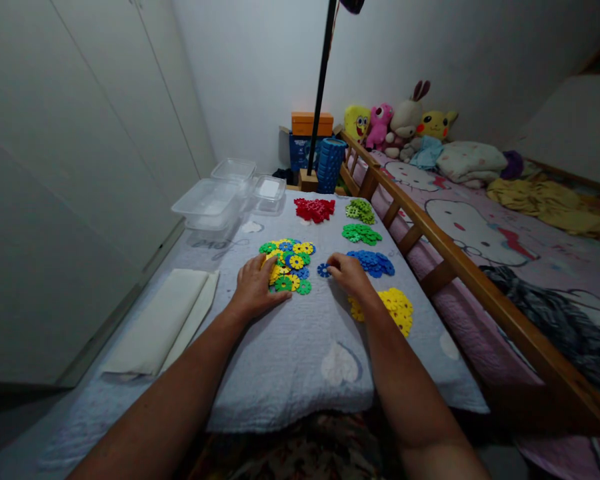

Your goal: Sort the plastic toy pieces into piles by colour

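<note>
My left hand (255,287) lies at the left side of a mixed pile of yellow, green and blue notched plastic discs (297,262), fingers apart and touching the discs. My right hand (347,273) pinches a blue notched disc (323,270) between thumb and fingers, just right of that pile. Beside this hand is a heap of blue discs (375,263). Yellow discs (397,308) lie nearer me, partly hidden by my right forearm. Farther off are heaps of green discs (361,233), light green pieces (360,211) and red pieces (314,210).
Clear plastic containers (207,200) stand at the table's far left, in front of a folded cream cloth (163,320). A black pole on a wooden block (309,181) rises behind the table. A wooden bed rail (420,217) runs along the right side.
</note>
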`<state>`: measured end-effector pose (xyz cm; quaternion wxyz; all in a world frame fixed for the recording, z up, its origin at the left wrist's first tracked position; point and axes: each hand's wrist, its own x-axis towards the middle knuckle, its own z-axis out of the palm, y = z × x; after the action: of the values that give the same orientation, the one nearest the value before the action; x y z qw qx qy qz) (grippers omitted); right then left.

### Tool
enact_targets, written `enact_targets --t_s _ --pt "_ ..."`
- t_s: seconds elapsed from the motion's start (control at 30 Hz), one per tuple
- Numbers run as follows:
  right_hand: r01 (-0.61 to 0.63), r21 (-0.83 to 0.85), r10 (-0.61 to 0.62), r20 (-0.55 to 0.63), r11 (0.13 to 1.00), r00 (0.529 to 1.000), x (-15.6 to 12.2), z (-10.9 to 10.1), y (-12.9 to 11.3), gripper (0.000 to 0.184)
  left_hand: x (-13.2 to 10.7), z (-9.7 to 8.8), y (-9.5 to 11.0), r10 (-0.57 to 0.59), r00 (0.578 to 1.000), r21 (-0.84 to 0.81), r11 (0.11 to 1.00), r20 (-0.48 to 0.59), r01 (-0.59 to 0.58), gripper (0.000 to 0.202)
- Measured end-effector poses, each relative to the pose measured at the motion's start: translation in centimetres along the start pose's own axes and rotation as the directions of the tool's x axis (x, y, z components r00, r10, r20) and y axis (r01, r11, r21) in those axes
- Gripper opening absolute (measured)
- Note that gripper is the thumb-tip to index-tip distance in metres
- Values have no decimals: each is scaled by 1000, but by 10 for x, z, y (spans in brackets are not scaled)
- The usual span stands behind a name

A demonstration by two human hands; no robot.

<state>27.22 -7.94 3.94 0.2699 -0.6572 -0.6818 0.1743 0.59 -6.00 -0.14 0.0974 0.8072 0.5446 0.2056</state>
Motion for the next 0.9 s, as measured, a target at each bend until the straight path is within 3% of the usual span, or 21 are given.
enact_targets --t_s 0.07,0.2,0.33,0.43,0.57,0.9 --pt "-84 68 94 -146 994 985 2 -16 15 8 0 0 0 6 1000 4 1000 5 -6 92" --pt "-227 161 274 -422 961 864 4 -48 54 13 0 -1 1 9 1000 13 1000 16 -9 92" --pt "-344 175 383 -519 923 764 2 -66 87 12 0 -1 2 11 1000 14 1000 17 -11 92" --pt "-410 156 425 -543 898 724 1 -68 100 11 0 -1 1 14 1000 10 1000 20 -14 92" --pt "-463 110 445 -531 880 721 3 -66 108 16 0 -2 1 13 999 -2 1000 32 -13 92" --pt "-477 -52 398 -477 877 784 -2 -63 108 21 0 -3 2 17 1000 -23 1000 11 -16 89"
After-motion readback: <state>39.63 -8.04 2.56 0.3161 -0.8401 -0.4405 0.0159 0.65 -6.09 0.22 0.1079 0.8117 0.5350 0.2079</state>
